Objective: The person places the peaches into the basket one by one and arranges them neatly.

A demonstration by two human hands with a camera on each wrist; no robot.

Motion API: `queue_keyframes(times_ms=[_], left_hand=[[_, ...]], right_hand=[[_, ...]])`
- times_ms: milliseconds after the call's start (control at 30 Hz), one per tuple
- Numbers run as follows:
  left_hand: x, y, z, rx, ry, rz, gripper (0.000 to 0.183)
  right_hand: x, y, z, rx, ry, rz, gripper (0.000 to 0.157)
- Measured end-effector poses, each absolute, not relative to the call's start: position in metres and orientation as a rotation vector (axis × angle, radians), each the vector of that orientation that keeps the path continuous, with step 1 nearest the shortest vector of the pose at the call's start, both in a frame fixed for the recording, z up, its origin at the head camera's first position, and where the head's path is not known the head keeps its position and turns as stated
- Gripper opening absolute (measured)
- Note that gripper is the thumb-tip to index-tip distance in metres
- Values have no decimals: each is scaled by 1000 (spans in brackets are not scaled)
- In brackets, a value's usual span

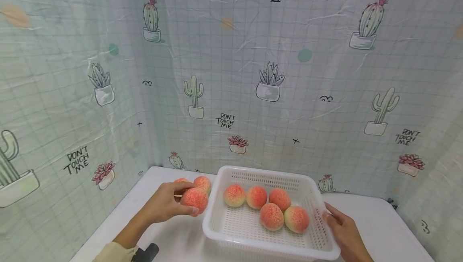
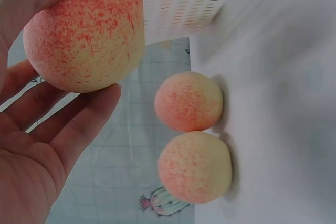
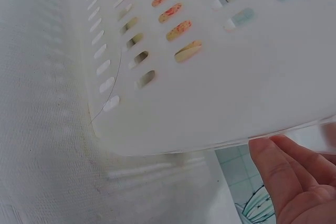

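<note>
My left hand [image 1: 164, 205] holds a red and yellow peach [image 1: 195, 201] between thumb and fingers, just left of a white plastic basket [image 1: 213, 213]. In the left wrist view, that peach [image 2: 86, 32] is clear of the table. Two more peaches, one nearer the basket [image 2: 189, 101] and one beside it [image 2: 195, 167], rest on the table. Several peaches lie inside the basket, among them one at the front [image 1: 272, 216]. With its fingers at the rim, my right hand [image 1: 343, 230] grips the basket's right side; the right wrist view shows those fingers [image 3: 278, 166] against the rim.
A white table [image 1: 380, 230] carries everything. Behind and to the left hangs a curtain [image 1: 253, 53] printed with cacti, close to the table's edges. A dark strap or device [image 1: 146, 252] sits on my left wrist.
</note>
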State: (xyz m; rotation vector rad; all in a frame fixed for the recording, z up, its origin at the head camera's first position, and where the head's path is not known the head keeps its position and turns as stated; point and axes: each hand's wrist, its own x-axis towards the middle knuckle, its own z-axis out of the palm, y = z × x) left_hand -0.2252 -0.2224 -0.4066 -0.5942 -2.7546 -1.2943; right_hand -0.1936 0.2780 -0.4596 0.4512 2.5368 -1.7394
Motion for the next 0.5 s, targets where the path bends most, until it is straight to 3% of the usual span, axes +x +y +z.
queue_keyframes(times_ms=[500], left_hand=[[-233, -207, -386, -641, -2771, -1326, 69]], right_hand=[[-200, 279, -464, 434, 2529, -1750, 60]])
